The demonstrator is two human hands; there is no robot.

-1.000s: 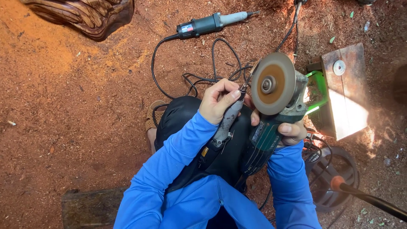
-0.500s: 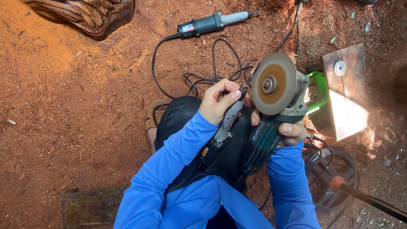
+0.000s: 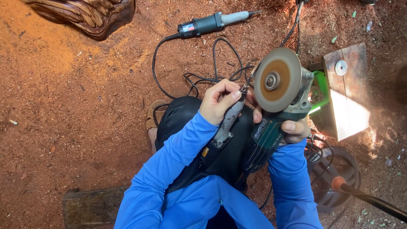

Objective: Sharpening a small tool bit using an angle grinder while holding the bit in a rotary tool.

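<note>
Head view showed our left hand (image 3: 220,104) gripping a slim grey rotary tool (image 3: 227,123), our right hand (image 3: 292,127) clasping a green angle grinder (image 3: 267,140); its round, gritty orange disc (image 3: 277,79) sat at one o'clock above red sawdust (image 3: 85,106).

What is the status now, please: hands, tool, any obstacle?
Left hand grips grey rotary tool, tip at disc edge. Right hand holds green angle grinder, disc facing up. Black cables on ground beyond.
</note>
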